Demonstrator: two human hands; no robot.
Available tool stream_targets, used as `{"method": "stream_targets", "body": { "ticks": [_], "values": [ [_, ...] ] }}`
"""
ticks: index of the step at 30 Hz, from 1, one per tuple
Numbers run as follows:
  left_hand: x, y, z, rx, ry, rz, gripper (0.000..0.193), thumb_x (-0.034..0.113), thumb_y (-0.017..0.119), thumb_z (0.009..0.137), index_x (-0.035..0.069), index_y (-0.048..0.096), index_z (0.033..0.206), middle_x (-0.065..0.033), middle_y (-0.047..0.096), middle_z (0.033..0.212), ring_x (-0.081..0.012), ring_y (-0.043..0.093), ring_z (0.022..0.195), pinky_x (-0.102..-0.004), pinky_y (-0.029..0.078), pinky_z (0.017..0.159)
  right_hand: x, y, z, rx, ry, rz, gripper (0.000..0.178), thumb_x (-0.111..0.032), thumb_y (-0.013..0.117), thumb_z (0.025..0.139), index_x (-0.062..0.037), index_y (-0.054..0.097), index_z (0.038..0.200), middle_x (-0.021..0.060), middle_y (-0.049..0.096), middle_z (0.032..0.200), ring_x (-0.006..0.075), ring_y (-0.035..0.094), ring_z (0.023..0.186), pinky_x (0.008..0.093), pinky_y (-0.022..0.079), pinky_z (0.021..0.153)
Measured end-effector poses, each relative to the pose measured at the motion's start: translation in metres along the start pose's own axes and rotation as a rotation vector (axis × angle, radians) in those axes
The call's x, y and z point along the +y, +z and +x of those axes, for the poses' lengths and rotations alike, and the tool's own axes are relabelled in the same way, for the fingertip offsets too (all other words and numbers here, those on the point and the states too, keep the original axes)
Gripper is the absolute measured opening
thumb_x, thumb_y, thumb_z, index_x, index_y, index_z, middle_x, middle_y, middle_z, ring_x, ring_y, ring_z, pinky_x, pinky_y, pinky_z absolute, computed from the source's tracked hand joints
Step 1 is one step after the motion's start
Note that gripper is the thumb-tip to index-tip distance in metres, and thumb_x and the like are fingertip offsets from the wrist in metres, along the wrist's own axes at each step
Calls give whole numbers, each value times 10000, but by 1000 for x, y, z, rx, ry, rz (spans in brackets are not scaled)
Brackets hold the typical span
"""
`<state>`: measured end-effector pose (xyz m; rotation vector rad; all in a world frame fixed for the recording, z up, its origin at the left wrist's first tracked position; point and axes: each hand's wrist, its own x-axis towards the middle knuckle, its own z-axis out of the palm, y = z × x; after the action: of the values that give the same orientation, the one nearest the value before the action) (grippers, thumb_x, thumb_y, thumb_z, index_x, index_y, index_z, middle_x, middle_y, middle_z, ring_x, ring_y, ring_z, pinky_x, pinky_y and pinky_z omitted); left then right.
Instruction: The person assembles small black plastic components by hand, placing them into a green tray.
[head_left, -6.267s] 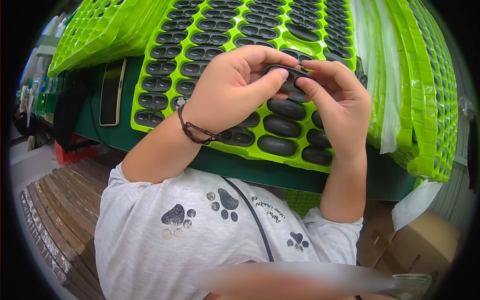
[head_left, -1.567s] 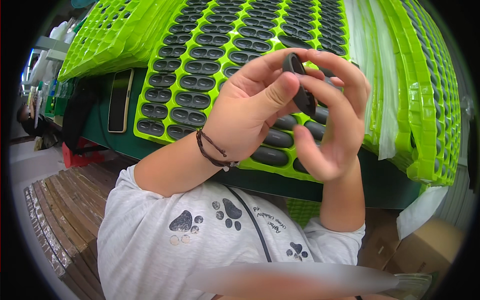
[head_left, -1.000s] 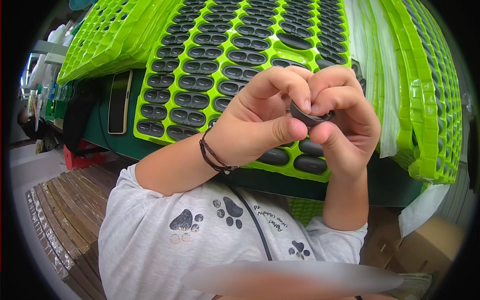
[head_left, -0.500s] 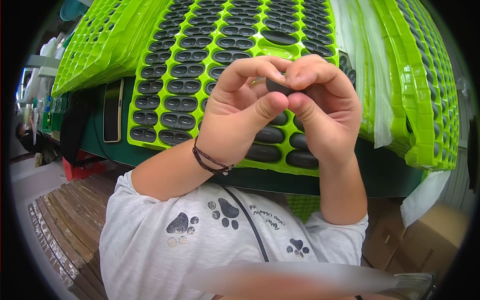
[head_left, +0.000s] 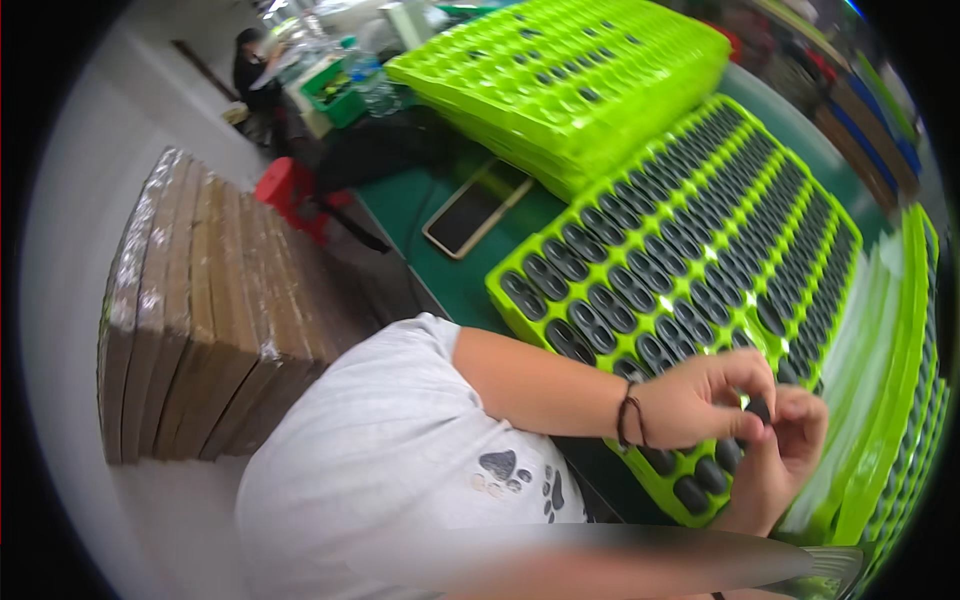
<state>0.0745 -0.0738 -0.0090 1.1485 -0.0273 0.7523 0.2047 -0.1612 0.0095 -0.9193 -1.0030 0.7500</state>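
Between the fingertips of both hands is a small dark, rounded piece (head_left: pixel 758 409) that looks like an earbud case part. My left hand (head_left: pixel 690 405), with a dark bracelet at its wrist, pinches it from the left. From the right, my right hand (head_left: pixel 785 450) grips it with thumb and fingers. Both hands are over the near right part of a bright green moulded tray (head_left: pixel 497 288). Rows of dark oval parts fill its pockets, most showing two hollows; those by the near edge look smooth. The far side of the held piece is hidden by fingers.
A stack of green trays (head_left: pixel 560 150) stands at the far left of the green table, beside a phone (head_left: pixel 478 210). More filled trays (head_left: pixel 905 400) and clear film (head_left: pixel 850 375) are at the right. Left lie a red stool (head_left: pixel 283 188) and stacked brown boards (head_left: pixel 210 320). A person (head_left: pixel 262 85) is farther off.
The view has swung to the left and tilted, so hands and tray now appear lower and farther right. Both hands still hold the dark part together.
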Motion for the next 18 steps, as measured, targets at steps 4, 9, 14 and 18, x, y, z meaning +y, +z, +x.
{"method": "stream_targets", "body": {
  "ticks": [4, 9, 14, 18],
  "values": [
    [14, 2, -7, 51, 39, 143, 171, 153, 723, 859, 102, 602, 968, -7, 483, 1038, -139, 495, 974, -289, 416, 848, -6, 7, 3, -51, 17, -2, 283, -17, 738, 780, -44, 494, 920, 53, 523, 876, 137, 495, 819, 257, 421, 756],
    [10, 2, -4, 70, 115, 263, 200, 246, 734, 852, 117, 608, 938, 3, 491, 982, -141, 473, 927, -294, 380, 817, -4, 4, 4, -68, 0, -33, 252, -19, 740, 788, -40, 508, 884, 54, 550, 820, 144, 498, 795, 252, 423, 741],
    [12, 3, -3, 63, 94, 261, 202, 245, 735, 852, 112, 610, 938, 1, 496, 977, -148, 473, 925, -295, 380, 826, -2, 0, 6, -87, 2, -34, 266, -71, 761, 799, -43, 510, 882, 52, 550, 811, 144, 496, 785, 271, 433, 748],
    [17, 5, -2, 117, 95, 295, 176, 211, 722, 849, 118, 603, 939, 14, 523, 965, -130, 511, 936, -287, 438, 777, 1, 1, 10, -105, 5, 54, 268, -119, 757, 820, -39, 523, 923, 57, 564, 856, 158, 516, 820, 293, 438, 787]
  ]
}}
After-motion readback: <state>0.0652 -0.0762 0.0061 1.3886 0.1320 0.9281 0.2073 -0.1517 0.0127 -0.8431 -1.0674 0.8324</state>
